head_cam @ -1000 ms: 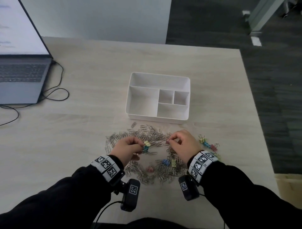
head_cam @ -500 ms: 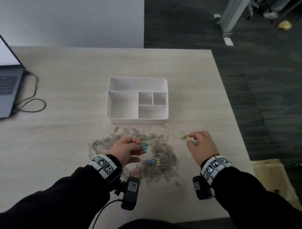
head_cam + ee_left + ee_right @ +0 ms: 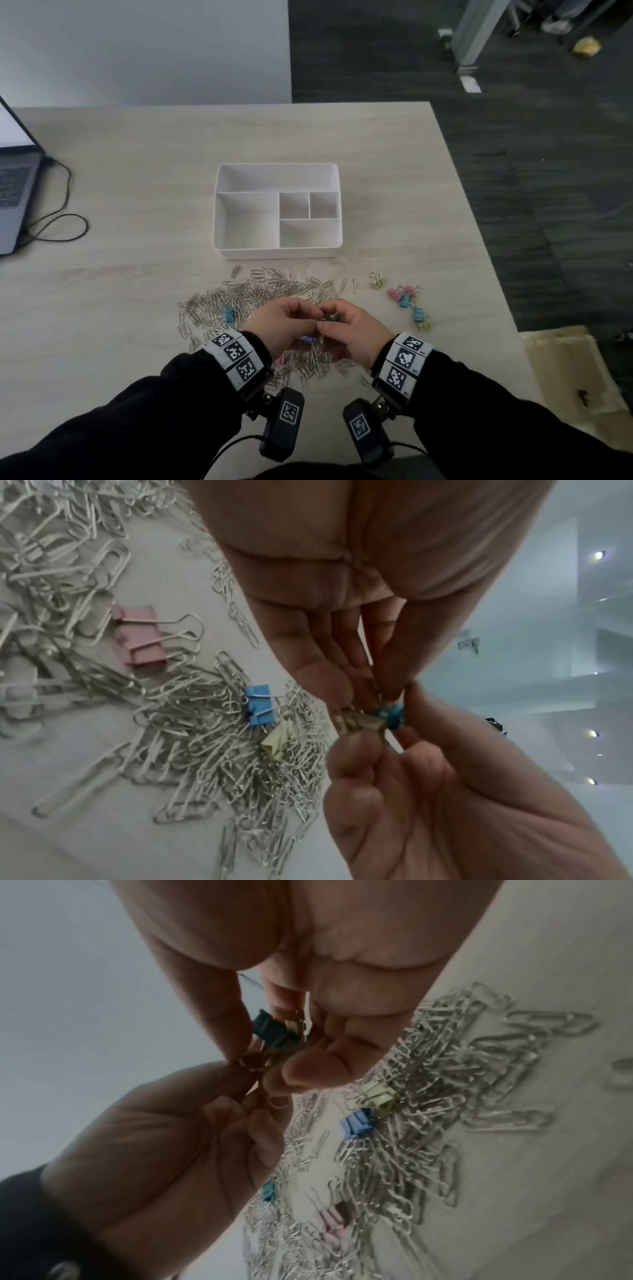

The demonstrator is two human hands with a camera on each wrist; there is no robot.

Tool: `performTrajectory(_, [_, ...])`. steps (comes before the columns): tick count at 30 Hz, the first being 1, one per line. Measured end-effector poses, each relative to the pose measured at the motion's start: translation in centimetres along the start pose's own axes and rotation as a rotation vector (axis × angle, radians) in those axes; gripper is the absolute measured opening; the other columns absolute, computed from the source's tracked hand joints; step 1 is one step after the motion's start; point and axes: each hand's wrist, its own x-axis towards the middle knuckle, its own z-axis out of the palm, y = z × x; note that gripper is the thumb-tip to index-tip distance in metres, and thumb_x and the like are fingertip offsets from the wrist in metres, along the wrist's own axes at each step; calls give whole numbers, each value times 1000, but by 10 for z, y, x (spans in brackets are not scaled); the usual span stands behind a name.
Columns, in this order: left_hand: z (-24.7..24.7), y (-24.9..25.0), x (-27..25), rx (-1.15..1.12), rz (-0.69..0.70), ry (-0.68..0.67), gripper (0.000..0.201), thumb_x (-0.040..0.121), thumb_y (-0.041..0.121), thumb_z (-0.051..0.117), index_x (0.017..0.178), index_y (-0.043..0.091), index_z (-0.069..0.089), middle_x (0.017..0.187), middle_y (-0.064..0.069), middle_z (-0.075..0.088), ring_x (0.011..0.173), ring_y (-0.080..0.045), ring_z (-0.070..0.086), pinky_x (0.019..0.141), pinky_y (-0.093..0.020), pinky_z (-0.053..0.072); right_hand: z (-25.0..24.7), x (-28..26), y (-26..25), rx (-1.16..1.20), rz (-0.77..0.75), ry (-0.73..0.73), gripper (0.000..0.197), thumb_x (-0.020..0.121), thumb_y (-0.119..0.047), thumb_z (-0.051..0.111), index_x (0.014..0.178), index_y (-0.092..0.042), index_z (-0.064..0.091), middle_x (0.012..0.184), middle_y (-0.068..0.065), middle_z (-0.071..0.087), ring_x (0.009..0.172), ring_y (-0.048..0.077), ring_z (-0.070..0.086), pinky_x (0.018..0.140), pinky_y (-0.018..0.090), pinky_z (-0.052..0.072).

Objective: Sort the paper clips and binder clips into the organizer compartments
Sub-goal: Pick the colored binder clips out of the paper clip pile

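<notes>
Over the pile of silver paper clips (image 3: 260, 298), both hands meet and pinch a small cluster of binder clips (image 3: 330, 317), one teal (image 3: 390, 715) and one yellowish (image 3: 356, 721). My left hand (image 3: 313, 313) holds it from the left and my right hand (image 3: 334, 327) from the right, fingertips curled round the wire handles (image 3: 251, 1061). The white organizer (image 3: 277, 251) stands beyond the pile, all its compartments bare. Loose blue (image 3: 260, 707), pink (image 3: 140, 639) and yellow (image 3: 277, 742) binder clips lie in the pile under the hands.
Several binder clips, yellow (image 3: 376, 281), pink (image 3: 397, 293) and blue (image 3: 406, 301), lie right of the pile. A laptop (image 3: 13, 192) and its black cable (image 3: 58, 222) sit at the far left. The table's right edge (image 3: 486, 240) drops to dark floor.
My right hand came back from the binder clips on the right and now pinches the cluster that my left hand kept holding over the pile.
</notes>
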Motion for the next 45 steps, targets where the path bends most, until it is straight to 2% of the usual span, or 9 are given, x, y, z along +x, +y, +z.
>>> performTrajectory(5, [-7, -6, -2, 103, 7, 73, 10, 81, 2, 72, 87, 9, 71, 85, -9, 72, 77, -22, 71, 70, -40, 61, -23, -1, 3, -70, 53, 186, 11, 89, -7, 65, 99, -13, 64, 75, 7, 64, 59, 15, 61, 56, 31, 54])
performTrajectory(13, [-55, -11, -10, 636, 89, 275, 8, 84, 22, 69, 84, 30, 68, 87, 12, 68, 64, -11, 63, 57, -26, 54, -75, 3, -6, -505, -36, 505, 15, 90, -13, 62, 97, -26, 64, 106, 1, 64, 73, 16, 65, 63, 28, 57])
performTrajectory(17, [-62, -19, -15, 828, 85, 243, 6, 83, 31, 68, 87, 34, 66, 93, 17, 66, 68, -1, 61, 57, -19, 50, -81, 5, -6, -707, -133, 594, 19, 87, -17, 64, 103, -25, 65, 119, -2, 46, 95, 14, 55, 93, 24, 42])
performTrajectory(19, [-57, -23, -17, 882, 86, 200, 13, 80, 39, 70, 92, 36, 66, 93, 19, 63, 71, 0, 62, 57, -17, 50, -72, 4, -4, -794, -173, 562, 21, 86, -24, 65, 107, -26, 64, 118, -5, 44, 95, 12, 55, 95, 26, 43])
performTrajectory(23, [-46, -27, -16, 1026, 149, 102, 21, 80, 38, 70, 100, 31, 69, 95, 16, 62, 80, -1, 59, 71, -17, 50, -36, 2, -1, -996, -186, 199, 28, 90, -41, 60, 115, -30, 59, 114, -13, 49, 90, 2, 52, 96, 28, 48])
performTrajectory(28, [-48, -33, -12, 1047, 102, 77, 8, 83, 33, 67, 87, 30, 74, 85, 17, 67, 79, -1, 62, 79, -24, 55, -6, 14, 9, -1056, -213, 11, 45, 86, -38, 66, 128, -29, 54, 123, -8, 47, 101, 7, 51, 97, 27, 46])
performTrajectory(31, [-51, -33, -13, 920, 51, 116, 4, 81, 32, 70, 79, 31, 73, 77, 16, 69, 73, 2, 63, 67, -18, 51, 2, 23, 13, -1078, -211, -1, 45, 86, -32, 66, 129, -27, 54, 119, -6, 47, 104, 12, 53, 95, 30, 48])
performTrajectory(36, [-54, -25, -16, 734, 46, 179, 6, 81, 32, 73, 78, 27, 72, 74, 12, 69, 56, 2, 57, 53, -16, 44, 4, 29, 9, -1152, -211, 8, 14, 88, -30, 63, 100, -23, 63, 96, -6, 51, 89, 14, 52, 82, 29, 47])
performTrajectory(45, [-56, -16, -9, 576, 52, 178, 8, 79, 33, 74, 73, 29, 73, 75, 6, 73, 55, -10, 58, 52, -30, 51, -12, 15, 2, -872, -151, 62, 6, 89, -33, 66, 87, -27, 68, 82, -8, 67, 76, 11, 63, 72, 30, 56])
